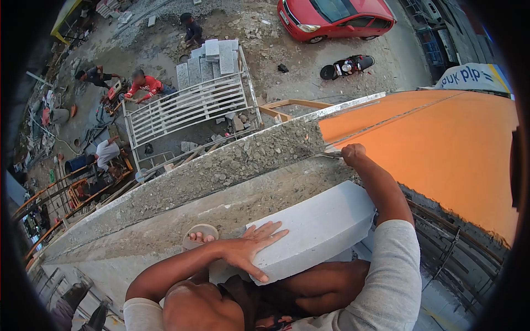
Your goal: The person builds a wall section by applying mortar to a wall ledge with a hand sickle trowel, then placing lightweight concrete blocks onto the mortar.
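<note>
A large pale grey concrete block (317,229) lies at an angle across my lap and the ledge. Spread flat on its left end is my left hand (255,246), fingers apart. Beyond the block's far right end, my right hand (354,154) is closed around what looks like a trowel (330,154). The thin metal of the tool reaches left to the rough mortar strip (237,157) along the wall's edge. My fist hides its handle.
Far below are stacked blocks (212,65), a white metal railing (187,107), several workers, a red car (342,19) and a motorcycle (348,67). An orange panel (436,138) spreads to the right, above metal bars (450,243). My sandalled foot (200,236) rests on the ledge.
</note>
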### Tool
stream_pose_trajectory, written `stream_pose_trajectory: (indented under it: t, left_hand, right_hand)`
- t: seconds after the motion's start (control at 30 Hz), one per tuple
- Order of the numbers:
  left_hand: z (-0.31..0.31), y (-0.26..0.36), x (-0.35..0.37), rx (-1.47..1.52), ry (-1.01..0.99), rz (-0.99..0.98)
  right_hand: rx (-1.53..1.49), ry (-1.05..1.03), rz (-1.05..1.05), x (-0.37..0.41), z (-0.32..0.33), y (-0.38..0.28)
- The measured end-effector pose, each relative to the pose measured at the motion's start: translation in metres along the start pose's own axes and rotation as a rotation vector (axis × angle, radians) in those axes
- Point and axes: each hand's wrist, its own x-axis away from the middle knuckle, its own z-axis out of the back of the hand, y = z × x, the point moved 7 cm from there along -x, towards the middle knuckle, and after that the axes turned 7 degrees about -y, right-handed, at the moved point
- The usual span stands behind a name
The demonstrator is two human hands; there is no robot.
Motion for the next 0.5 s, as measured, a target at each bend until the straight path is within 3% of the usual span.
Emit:
stream_pose_trajectory:
  t: [0.03,0.07,0.17,0.23,0.37,0.43,0.5]
  left_hand:
    - [0.001,0.000,0.000,0.006,0.001,0.003]
    - [0.001,-0.001,0.000,0.015,0.001,0.005]
    - [0.000,-0.003,0.001,0.002,0.003,-0.004]
    - [-0.001,-0.004,0.001,0.007,0.003,-0.002]
    - [0.000,-0.002,0.001,0.024,0.001,0.005]
    - [0.000,-0.006,0.000,0.013,0.014,0.006]
    - [0.000,-0.007,0.000,0.012,0.029,0.005]
  right_hand:
    - [0.083,-0.145,-0.024,-0.013,-0.015,0.008]
    - [0.086,-0.143,-0.026,-0.007,-0.008,0.006]
    - [0.071,-0.071,-0.011,0.018,0.019,-0.004]
    - [-0.082,0.123,0.049,0.024,0.037,-0.007]
    - [-0.012,0.118,0.113,0.035,0.034,-0.022]
    - [0.164,0.036,-0.066,0.023,0.019,-0.004]
    - [0.123,0.015,-0.095,0.024,0.028,0.004]
